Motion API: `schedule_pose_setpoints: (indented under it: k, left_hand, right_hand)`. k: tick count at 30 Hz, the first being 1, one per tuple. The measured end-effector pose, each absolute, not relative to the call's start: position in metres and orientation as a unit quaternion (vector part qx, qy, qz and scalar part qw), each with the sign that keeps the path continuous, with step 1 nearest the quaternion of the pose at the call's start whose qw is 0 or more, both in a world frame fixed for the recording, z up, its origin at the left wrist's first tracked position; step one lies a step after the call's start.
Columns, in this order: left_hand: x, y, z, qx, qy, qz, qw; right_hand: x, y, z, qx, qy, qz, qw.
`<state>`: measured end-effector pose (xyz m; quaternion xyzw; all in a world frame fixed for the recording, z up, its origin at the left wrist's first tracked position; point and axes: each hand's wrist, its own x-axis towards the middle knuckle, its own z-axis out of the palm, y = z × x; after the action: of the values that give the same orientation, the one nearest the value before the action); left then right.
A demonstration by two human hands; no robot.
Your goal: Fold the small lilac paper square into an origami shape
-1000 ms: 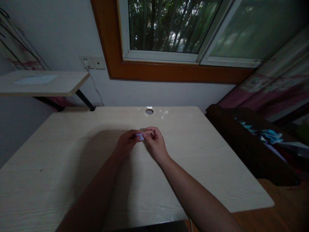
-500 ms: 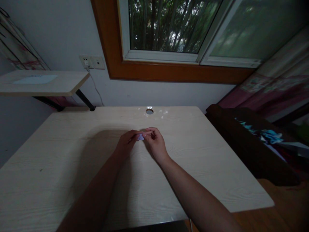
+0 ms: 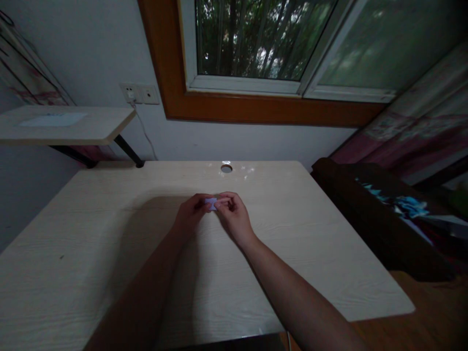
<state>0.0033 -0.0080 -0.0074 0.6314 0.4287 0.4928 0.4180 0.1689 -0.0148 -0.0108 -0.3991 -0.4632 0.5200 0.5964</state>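
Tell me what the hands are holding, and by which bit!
A small lilac piece, probably paper: the left hand pinches its left side, the right hand its right side.

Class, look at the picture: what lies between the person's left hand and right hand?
In the head view, a small lilac piece lies between the left hand and the right hand, held by both.

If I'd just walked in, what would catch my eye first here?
Probably the small pale purple piece, perhaps paper, pinched between the left hand and right hand above the pale table. Next, the window behind the table, with trees outside, then a bright blue bundle off to the right.
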Motion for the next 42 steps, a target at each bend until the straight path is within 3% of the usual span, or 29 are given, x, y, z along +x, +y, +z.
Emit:
schedule_pose_setpoints:
  k: [7, 42]
  left_hand:
    - [0.0042, -0.0071, -0.0115, 0.598, 0.414, 0.516, 0.453]
    - [0.0028, -0.0102, -0.0062, 0.658, 0.435, 0.475, 0.389]
  right_hand:
    - [0.1690, -0.0144, -0.0092, -0.413, -0.471, 0.517, 0.584]
    - [0.1697, -0.0130, -0.0159, -0.422, -0.479, 0.506, 0.580]
